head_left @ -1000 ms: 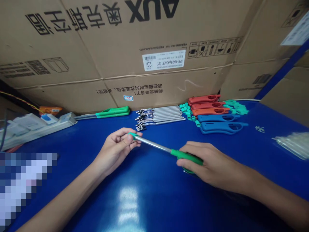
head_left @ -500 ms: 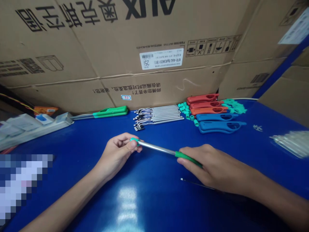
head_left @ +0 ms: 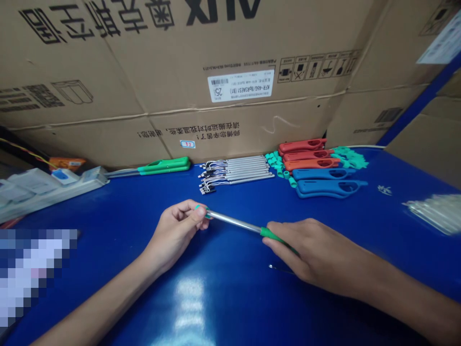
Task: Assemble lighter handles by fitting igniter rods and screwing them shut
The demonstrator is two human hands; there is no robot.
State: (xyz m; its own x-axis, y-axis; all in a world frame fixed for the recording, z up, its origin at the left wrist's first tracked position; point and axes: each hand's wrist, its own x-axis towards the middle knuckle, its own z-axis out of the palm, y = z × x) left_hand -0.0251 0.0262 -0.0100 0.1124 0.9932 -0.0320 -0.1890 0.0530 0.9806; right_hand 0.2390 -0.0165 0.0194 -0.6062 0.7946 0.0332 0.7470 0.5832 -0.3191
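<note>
Your left fingertips [head_left: 196, 216] pinch the green-tipped end of a slim silver metal tube [head_left: 234, 222]; your right fingers [head_left: 277, 235] close around its green plastic grip, the tube held crosswise over the glossy blue table [head_left: 118, 216].

Left hand [head_left: 175, 235] and right hand [head_left: 319, 254] lower than before, green grip [head_left: 275, 236] turned narrower, thin wire [head_left: 279, 268] now showing

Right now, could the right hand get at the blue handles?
Probably yes: nothing stands on the blue tabletop between the right hand and the blue handles, though it must first release the metal tube.
</note>
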